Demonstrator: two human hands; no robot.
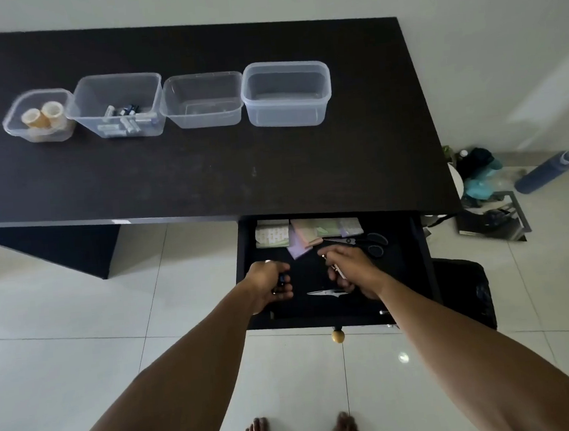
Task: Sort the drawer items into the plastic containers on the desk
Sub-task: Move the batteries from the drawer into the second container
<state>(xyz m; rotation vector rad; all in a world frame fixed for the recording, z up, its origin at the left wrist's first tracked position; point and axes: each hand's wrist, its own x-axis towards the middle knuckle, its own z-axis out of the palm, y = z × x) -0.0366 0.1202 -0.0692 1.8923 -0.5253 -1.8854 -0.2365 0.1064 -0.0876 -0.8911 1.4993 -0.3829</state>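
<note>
The dark drawer (415, 272) stands pulled out under the desk's right end. Inside it, my left hand (269, 283) is closed around small dark and metallic items that I cannot name. My right hand (350, 271) grips a thin metal tool with a reddish part. A small silver cutter (326, 292) lies on the drawer floor between my hands. Black-handled scissors (369, 242) and sticky-note pads (307, 235) lie at the back. Four clear containers line the desk: one with tape rolls (42, 116), one with batteries (123, 117), and two empty ones (202, 100) (286, 93).
The dark desk (203, 170) spans the upper view. A round yellow knob (337, 336) sticks out from the drawer front. A blue bottle (544, 172), bags and clutter lie on the tiled floor at the right. My bare feet stand below the drawer.
</note>
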